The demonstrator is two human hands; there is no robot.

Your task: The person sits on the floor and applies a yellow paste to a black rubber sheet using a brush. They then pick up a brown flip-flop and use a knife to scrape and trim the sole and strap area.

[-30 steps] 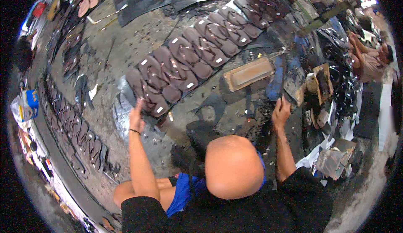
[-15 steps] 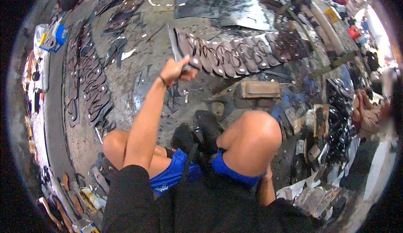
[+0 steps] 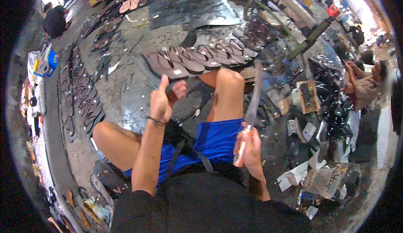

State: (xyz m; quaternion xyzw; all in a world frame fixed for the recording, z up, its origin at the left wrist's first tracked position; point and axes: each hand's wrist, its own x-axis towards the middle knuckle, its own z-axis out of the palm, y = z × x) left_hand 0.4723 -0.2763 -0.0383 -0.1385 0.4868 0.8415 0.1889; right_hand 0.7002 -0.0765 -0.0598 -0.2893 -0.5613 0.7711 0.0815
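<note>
A row of dark brown thong sandals (image 3: 201, 58) stretches to the right across the space in front of my knees. At its near left end my left hand (image 3: 161, 100) is closed, thumb up, on the closest sandal (image 3: 170, 67). Some of its fingers are curled under the edge and partly hidden. Over my right thigh, my right hand (image 3: 248, 147) grips the handle of a knife (image 3: 254, 98). The long, narrow blade points up and away from me, slightly blurred, apart from the sandals.
More dark sandals (image 3: 82, 88) lie in rows at the left. A large black sheet (image 3: 191, 12) and pink sandals (image 3: 130, 4) lie at the back. A co-worker (image 3: 365, 79) sits at the right, near scraps and a wooden beam (image 3: 312, 37). Another person (image 3: 55, 21) is at the far left.
My right hand has come up from beside my right thigh, now showing the knife. My left hand has drawn nearer, and the near end of the sandal row has come closer with it.
</note>
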